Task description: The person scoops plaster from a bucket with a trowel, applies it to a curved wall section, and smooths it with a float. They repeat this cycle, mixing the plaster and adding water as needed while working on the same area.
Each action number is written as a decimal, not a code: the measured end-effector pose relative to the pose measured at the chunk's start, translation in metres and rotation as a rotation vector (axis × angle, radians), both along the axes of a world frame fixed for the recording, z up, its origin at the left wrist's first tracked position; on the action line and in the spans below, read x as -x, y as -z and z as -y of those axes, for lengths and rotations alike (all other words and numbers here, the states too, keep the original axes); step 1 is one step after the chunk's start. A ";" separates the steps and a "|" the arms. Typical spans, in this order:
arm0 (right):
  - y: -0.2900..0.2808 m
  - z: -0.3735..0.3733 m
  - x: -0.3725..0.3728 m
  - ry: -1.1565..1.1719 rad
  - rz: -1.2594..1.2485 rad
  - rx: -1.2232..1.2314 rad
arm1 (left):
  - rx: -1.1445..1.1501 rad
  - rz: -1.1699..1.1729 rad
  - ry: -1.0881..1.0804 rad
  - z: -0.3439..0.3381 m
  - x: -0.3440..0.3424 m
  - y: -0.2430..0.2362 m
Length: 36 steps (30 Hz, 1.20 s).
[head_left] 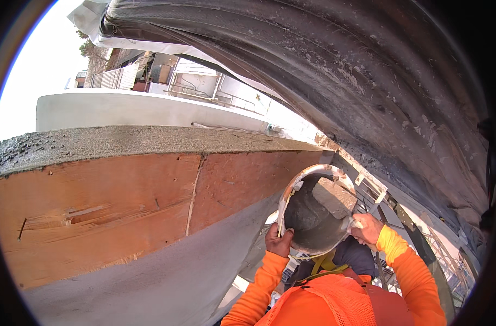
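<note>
Your left hand [280,242] and right hand [367,229] clasp opposite sides of the bucket [284,205], beside the orange board [242,176]; if either slips (that rim looks caked), the grey mix [303,209] could spill.

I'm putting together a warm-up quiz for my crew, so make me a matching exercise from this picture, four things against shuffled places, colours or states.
1. Bucket
2. Flat piece
3. Tarp
4. Board

A. Dark, across the upper right
B. Orange-brown, left of the bucket
C. Gripped at its rim by the left hand
D. Inside the bucket

Pairs: 1-C, 2-D, 3-A, 4-B
</note>
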State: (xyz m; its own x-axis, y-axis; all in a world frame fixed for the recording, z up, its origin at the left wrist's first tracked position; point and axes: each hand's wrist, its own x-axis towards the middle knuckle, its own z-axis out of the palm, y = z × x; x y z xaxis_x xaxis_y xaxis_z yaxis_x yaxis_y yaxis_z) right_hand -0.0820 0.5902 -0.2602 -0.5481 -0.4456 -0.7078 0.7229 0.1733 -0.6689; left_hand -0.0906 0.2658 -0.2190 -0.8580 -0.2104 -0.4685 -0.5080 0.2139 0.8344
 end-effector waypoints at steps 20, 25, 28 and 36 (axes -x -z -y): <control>-0.254 0.105 0.298 0.719 -1.372 0.260 | 0.083 0.130 -0.138 0.036 -0.067 0.019; -0.228 0.077 0.238 -0.077 -1.343 0.061 | 0.120 0.003 -0.038 0.040 -0.068 0.024; -0.171 0.037 0.192 0.146 -1.333 0.034 | 0.013 0.074 -0.082 0.034 -0.060 0.022; -0.074 -0.027 0.044 -0.130 -0.702 -0.483 | -0.018 0.123 -0.066 0.010 -0.026 0.000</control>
